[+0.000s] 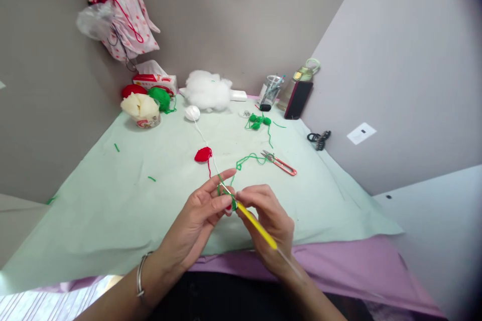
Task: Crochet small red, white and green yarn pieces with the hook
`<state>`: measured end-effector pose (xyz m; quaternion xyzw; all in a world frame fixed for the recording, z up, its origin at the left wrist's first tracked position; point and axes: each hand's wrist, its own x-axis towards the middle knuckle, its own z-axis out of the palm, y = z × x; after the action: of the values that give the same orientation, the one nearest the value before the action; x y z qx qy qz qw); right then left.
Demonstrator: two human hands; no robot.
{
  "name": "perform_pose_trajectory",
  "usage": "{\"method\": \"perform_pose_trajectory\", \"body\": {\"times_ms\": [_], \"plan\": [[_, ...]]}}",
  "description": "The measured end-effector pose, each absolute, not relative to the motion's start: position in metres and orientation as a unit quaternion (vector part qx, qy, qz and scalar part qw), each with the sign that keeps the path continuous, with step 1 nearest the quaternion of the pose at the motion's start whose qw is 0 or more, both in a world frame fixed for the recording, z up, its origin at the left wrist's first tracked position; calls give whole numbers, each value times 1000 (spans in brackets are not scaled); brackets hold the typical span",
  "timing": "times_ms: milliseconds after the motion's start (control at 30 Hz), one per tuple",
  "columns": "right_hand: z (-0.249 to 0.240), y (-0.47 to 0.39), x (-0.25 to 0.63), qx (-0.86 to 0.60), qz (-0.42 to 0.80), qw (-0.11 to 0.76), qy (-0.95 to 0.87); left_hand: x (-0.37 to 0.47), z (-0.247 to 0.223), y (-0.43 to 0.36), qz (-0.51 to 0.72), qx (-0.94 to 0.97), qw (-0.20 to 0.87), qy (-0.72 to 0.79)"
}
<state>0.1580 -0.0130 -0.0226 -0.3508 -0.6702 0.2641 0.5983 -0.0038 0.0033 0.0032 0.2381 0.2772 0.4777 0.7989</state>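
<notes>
My left hand (205,210) pinches a small crochet piece (234,205) in green, red and white yarn, its index finger stretched out with green yarn (219,188) running over it. In my right hand (269,220) is a crochet hook with a yellow handle (258,225); its metal tip meets the piece. Most of the piece is hidden by my fingers. A white strand leads back to a white yarn ball (192,113), and a red strand hangs from a small red yarn ball (203,154). Loose green yarn lies ahead of my right hand.
Orange-handled thread snips (282,164) lie right of centre. Behind stand a green yarn bundle (259,121), white stuffing (208,91), a glass of pens (271,91), a phone (298,100) against a bottle, and a hair clip (320,139). At left are a tissue box (155,83) and a tub (148,121).
</notes>
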Motion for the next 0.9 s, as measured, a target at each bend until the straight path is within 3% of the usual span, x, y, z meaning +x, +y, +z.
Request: {"method": "perform_pose_trajectory", "body": {"times_ms": [200, 600, 733, 900], "plan": [[-2, 0, 181, -399, 399, 503, -654, -16, 4, 5, 420, 308, 828, 209], [24, 28, 186, -206, 588, 278, -732, -13, -6, -3, 337, 281, 881, 175], [24, 28, 182, -232, 561, 332, -722, -11, -9, -4, 346, 264, 882, 179], [10, 17, 178, -355, 386, 423, -739, -8, -14, -4, 401, 251, 852, 223]]}}
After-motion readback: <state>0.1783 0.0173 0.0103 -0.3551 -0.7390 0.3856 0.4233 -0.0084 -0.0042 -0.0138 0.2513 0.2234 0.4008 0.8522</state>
